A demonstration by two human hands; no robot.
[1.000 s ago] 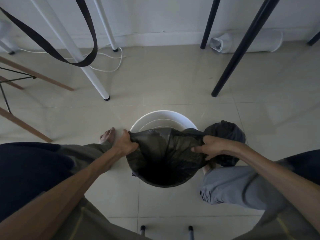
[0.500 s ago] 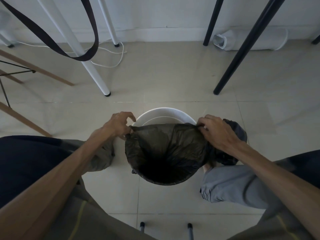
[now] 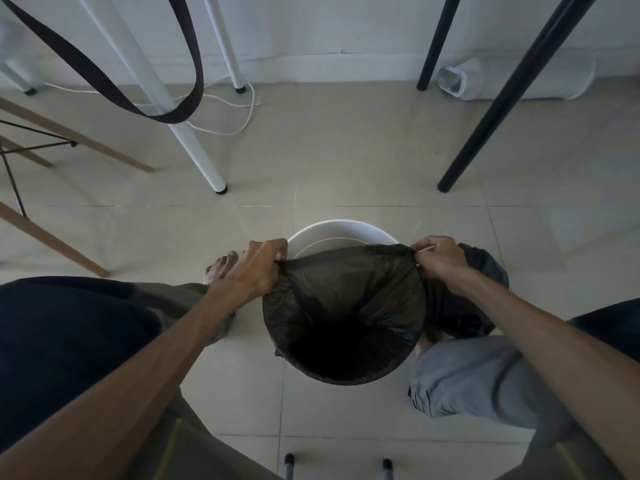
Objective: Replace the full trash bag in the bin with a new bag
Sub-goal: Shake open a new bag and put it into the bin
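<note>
Round white bin (image 3: 341, 228) stands upright on the tile floor (image 3: 346, 161), mouth up. Thin crinkly dark bag (image 3: 343, 296) lines it, near edge over the rim, far edge stretched straight between left hand (image 3: 258, 270) and right hand (image 3: 440, 258), both pinching it.

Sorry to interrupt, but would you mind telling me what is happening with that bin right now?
A person is lining the white bin with a new black trash bag. The left hand and right hand each pinch the bag's edge, stretching it toward the far rim. The near rim is already covered; the far rim is bare. A dark filled bag sits beside the bin.
</note>
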